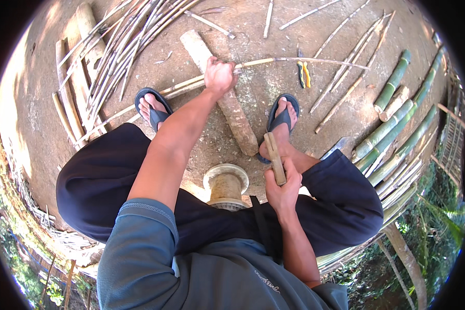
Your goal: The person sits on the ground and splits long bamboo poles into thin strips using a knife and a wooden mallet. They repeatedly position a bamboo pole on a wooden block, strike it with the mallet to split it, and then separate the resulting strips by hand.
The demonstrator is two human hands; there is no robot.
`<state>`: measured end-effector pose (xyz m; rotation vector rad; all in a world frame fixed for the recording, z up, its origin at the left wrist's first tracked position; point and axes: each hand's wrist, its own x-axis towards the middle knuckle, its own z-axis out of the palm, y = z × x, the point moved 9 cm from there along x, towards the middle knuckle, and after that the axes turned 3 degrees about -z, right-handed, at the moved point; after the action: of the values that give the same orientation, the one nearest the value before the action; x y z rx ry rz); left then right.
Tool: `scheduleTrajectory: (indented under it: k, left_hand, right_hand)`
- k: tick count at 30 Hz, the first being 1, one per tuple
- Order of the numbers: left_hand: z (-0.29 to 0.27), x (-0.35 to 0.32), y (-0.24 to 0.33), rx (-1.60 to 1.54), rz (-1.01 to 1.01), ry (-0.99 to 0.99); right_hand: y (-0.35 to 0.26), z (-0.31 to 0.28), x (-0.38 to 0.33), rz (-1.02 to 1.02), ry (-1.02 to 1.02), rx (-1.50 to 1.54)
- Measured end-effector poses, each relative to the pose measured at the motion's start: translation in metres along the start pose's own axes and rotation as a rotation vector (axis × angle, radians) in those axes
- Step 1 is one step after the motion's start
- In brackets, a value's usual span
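My left hand [220, 77] is closed round a thin cane [294, 60], which lies across a short log [241, 124] on the ground. The cane runs out on both sides of the fist, and its right end bends toward the upright pliers' side. A second length lies close beside it at left. My right hand [284, 190] grips a short wooden piece [274, 150] that has a slot at its upper end. That piece is held upright-slanting near my right ankle, apart from the cane. My fingers hide its lower part.
Pliers with yellow-and-black handles [304, 72] lie beyond my right foot. A heap of canes [124, 51] lies at far left, several loose canes [349, 62] at right. Green bamboo poles [392, 82] lie farther right. A flanged spool-like stand [226, 183] is between my legs; a flat blade [335, 147] shows near my right knee.
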<state>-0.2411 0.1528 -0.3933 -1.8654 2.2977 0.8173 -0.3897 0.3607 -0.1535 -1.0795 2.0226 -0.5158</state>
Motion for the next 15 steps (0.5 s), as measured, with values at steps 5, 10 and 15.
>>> scheduleTrajectory:
  k: [5, 10, 15]
  left_hand:
    - [-0.002, 0.007, -0.001, 0.01, -0.036, -0.042]
    - [-0.005, 0.008, 0.001, 0.017, -0.046, -0.029]
    - [-0.01, 0.011, -0.009, 0.006, -0.035, 0.091]
  right_hand:
    - [-0.003, 0.008, 0.012, -0.047, 0.024, 0.043]
    - [-0.01, -0.001, 0.011, -0.078, 0.059, 0.059]
    - [-0.019, 0.003, 0.017, -0.108, 0.051, 0.037]
